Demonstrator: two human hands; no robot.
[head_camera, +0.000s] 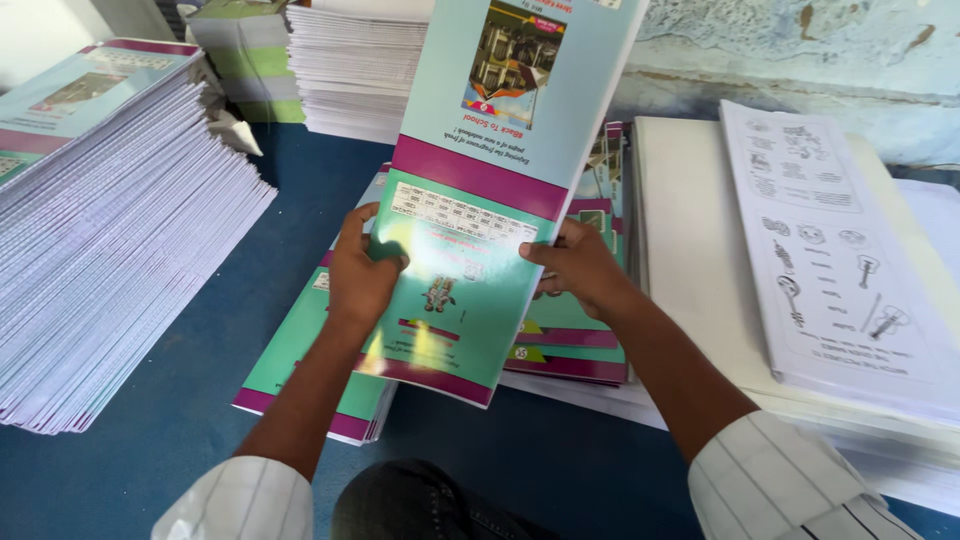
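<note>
I hold a glossy teal and magenta notebook cover sheet (470, 190) up in front of me, tilted away, with a picture printed near its top. My left hand (360, 270) grips its left edge and my right hand (580, 265) grips its right edge at mid-height. Under the sheet lies a pile of similar teal covers (300, 360) on the blue table, and a second pile of covers (575, 340) sits just under my right hand.
A tall slanted stack of notebooks (110, 250) fills the left. More paper stacks (355, 70) stand at the back. Right of me lie cream sheets (690, 250) and white pages printed with line drawings (840, 260). The blue table (180, 430) shows at the front.
</note>
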